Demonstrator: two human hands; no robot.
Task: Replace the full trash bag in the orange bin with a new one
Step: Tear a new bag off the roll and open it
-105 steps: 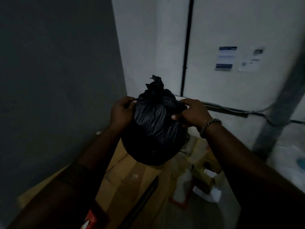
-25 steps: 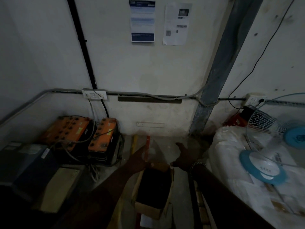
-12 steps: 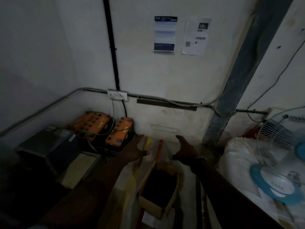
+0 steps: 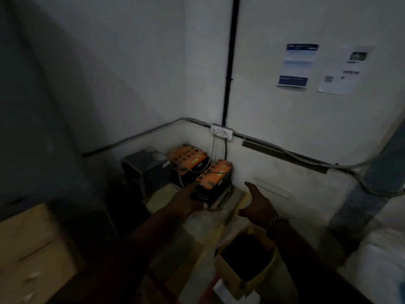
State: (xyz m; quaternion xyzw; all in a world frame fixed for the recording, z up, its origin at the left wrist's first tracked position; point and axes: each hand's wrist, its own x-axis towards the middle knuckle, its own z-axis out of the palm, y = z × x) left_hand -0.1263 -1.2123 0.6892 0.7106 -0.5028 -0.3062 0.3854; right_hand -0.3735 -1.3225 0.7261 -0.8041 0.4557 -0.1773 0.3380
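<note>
Dim corner of white wall (image 4: 274,119); orange-topped batteries (image 4: 215,172) and cardboard box (image 4: 232,279) on floor (image 4: 197,227). Left hand (image 4: 188,202) and right hand (image 4: 257,206) outstretched, fingers loose, holding nothing.

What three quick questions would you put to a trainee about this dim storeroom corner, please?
1. True or false: the right hand grips a black trash bag.
2. How many orange-topped batteries stand in the corner below the wall socket? A) one B) two C) four
3. Fill in: the beaded bracelet sits on the ____ wrist.

Key: 1 false, it is open and holds nothing; 2 B; 3 right.
</note>
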